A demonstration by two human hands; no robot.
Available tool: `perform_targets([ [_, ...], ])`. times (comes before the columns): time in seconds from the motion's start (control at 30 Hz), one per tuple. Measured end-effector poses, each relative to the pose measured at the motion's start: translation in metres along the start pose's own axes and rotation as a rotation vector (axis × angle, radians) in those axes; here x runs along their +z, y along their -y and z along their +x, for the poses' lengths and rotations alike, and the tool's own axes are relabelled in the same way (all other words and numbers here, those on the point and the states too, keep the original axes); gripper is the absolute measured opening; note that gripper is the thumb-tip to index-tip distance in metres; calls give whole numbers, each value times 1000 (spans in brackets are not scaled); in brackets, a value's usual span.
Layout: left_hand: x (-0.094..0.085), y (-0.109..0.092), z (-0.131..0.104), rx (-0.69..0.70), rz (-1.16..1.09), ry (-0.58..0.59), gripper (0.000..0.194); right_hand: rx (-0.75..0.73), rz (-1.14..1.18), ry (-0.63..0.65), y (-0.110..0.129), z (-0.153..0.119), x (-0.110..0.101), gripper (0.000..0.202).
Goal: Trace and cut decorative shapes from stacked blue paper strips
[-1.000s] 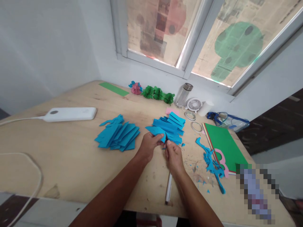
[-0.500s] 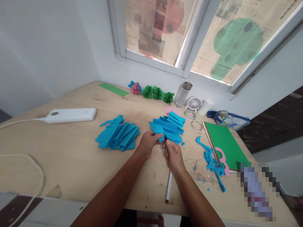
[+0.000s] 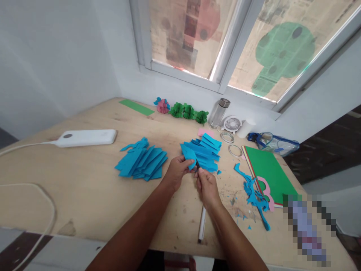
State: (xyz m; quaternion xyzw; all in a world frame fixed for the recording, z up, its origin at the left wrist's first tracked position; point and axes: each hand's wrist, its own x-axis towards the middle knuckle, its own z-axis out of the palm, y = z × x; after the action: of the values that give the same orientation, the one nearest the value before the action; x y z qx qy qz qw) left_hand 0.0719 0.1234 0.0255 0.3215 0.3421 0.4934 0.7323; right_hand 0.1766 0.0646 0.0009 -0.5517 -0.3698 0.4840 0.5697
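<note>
My left hand [image 3: 177,171] pinches a small folded piece of blue paper [image 3: 188,153] at the middle of the table. Close against it on the right, my right hand [image 3: 208,184] is closed on a dark tool, likely scissors [image 3: 197,165], whose blades meet the paper's edge; its handles are mostly hidden by the fingers. Just behind the hands lies a pile of folded blue paper [image 3: 207,150]. Another blue folded stack [image 3: 143,163] sits to the left. A white pen [image 3: 202,224] lies partly under my right wrist.
Blue scraps [image 3: 254,194] lie right, beside green sheets [image 3: 270,173] and a pink cutout [image 3: 265,188]. Along the back stand green paper shapes [image 3: 188,111], a bottle [image 3: 220,113] and a fan [image 3: 232,123]. A white power strip [image 3: 87,137] with a cable lies left.
The blue paper in my left hand has tilted slightly, its tip turning right. Both hands stay nearly in place; the whole view has shifted a little.
</note>
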Motion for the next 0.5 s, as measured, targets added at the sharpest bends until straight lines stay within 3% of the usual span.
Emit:
perform_targets([
  [0.5, -3, 2, 3, 0, 73, 17, 20, -17, -45, 1, 3, 1, -3, 52],
])
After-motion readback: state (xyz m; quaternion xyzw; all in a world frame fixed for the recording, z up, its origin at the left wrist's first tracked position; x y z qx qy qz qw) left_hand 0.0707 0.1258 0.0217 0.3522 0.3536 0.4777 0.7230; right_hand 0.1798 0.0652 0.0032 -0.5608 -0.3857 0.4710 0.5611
